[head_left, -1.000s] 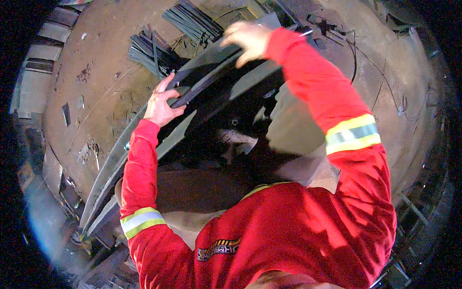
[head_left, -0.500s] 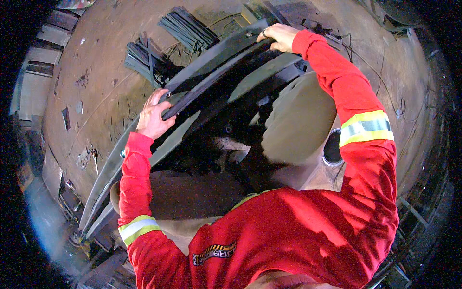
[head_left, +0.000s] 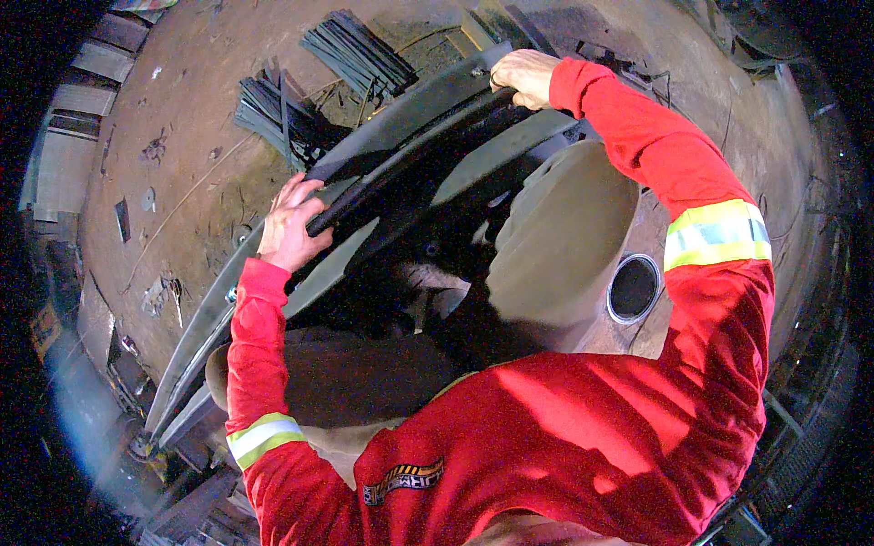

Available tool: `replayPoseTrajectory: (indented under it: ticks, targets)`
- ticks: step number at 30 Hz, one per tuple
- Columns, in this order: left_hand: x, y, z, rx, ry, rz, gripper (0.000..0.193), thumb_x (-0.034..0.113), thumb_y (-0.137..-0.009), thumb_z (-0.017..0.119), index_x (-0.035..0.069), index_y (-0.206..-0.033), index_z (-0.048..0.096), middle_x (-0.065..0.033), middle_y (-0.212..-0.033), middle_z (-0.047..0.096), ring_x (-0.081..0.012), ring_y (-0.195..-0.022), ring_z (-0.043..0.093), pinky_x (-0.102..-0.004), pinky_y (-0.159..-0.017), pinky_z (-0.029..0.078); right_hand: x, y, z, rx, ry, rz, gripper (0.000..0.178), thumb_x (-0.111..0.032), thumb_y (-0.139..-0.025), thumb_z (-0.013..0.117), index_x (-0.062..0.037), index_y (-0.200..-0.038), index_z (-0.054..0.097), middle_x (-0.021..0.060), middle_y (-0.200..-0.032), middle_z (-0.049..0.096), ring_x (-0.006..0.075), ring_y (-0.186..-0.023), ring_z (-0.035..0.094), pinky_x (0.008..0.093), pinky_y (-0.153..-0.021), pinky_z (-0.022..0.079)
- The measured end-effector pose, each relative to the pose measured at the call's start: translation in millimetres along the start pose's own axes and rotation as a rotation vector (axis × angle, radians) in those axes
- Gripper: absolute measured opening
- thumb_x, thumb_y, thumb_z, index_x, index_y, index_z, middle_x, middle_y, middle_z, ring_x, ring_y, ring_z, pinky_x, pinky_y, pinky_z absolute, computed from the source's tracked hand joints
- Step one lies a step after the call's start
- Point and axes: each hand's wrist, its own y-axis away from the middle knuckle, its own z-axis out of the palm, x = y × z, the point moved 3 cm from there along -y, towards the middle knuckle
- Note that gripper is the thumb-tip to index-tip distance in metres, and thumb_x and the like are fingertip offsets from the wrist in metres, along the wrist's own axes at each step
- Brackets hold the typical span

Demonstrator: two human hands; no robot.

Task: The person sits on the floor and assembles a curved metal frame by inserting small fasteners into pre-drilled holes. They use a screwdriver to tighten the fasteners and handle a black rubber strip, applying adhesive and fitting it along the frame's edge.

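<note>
A long dark-grey metal beam (head_left: 393,120) with raised edges runs from the lower left to the upper right in front of me; the fisheye view bends it. My left hand (head_left: 293,224) is closed over the beam's edge near its middle, thumb on the near side and fingers across the top. Farther along, my right hand (head_left: 526,78) curls round the beam close to its far right end, its fingertips partly hidden. Both arms are stretched out. Beneath the beam, between my legs, deep shadow hides most detail.
Beyond the beam, two bundles of thin metal bars (head_left: 357,53) lie on the brown, dirty floor (head_left: 196,100). An open round container (head_left: 634,289) stands right of my knee. Thin cables cross the floor, and metal pieces (head_left: 77,159) line the left side.
My right hand has curled its fingers more and turned slightly over the beam's edge, with the right elbow swinging outward. My left hand and the beam have barely shifted.
</note>
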Motion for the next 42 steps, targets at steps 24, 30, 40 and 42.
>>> replayPoseTrajectory:
  ticks: [24, 30, 40, 42]
  targets:
    - [-22.0, 7.4, 15.3, 0.068, 0.154, -0.078, 0.031, 0.008, -0.061, 0.072, 0.0, -0.087, 0.058, -0.0114, -0.085, 0.061, -0.024, -0.081, 0.06, -0.0336, -0.078, 0.046, 27.3, -21.3, 16.7, 0.166, -0.009, 0.125, 0.016, -0.01, -0.066, 0.061, -0.0004, -0.079, 0.064, 0.0198, -0.082, 0.064, 0.0373, -0.081, 0.062, 0.0445, -0.067, 0.051]
    - [-17.5, -0.3, 15.9, 0.008, 0.211, -0.13, 0.029, 0.009, -0.059, 0.073, -0.001, -0.082, 0.059, -0.006, -0.077, 0.062, -0.0163, -0.074, 0.058, -0.0315, -0.074, 0.047, 30.1, -14.5, 9.2, 0.271, -0.041, 0.266, 0.019, -0.014, -0.069, 0.06, -0.0033, -0.084, 0.065, 0.0184, -0.082, 0.065, 0.0366, -0.08, 0.062, 0.0435, -0.067, 0.051]
    - [-10.3, 13.7, 1.9, -0.069, 0.106, -0.38, 0.03, 0.006, -0.064, 0.077, -0.001, -0.087, 0.059, -0.006, -0.079, 0.062, -0.0117, -0.072, 0.056, -0.0259, -0.064, 0.046, -89.1, 123.3, -55.6, 1.284, -0.474, 0.61, 0.023, -0.019, -0.076, 0.059, -0.0075, -0.093, 0.067, 0.016, -0.082, 0.066, 0.0323, -0.077, 0.064, 0.0389, -0.068, 0.052]
    - [-16.8, 15.2, 2.9, -0.049, 0.14, -0.401, 0.036, 0.006, -0.065, 0.077, -0.002, -0.095, 0.059, -0.008, -0.085, 0.063, -0.0133, -0.076, 0.058, -0.0264, -0.069, 0.048, -143.5, 212.6, -21.7, 1.405, -0.753, 0.791, 0.022, -0.02, -0.08, 0.058, -0.0072, -0.095, 0.067, 0.0149, -0.085, 0.066, 0.0272, -0.077, 0.066, 0.0329, -0.07, 0.052]
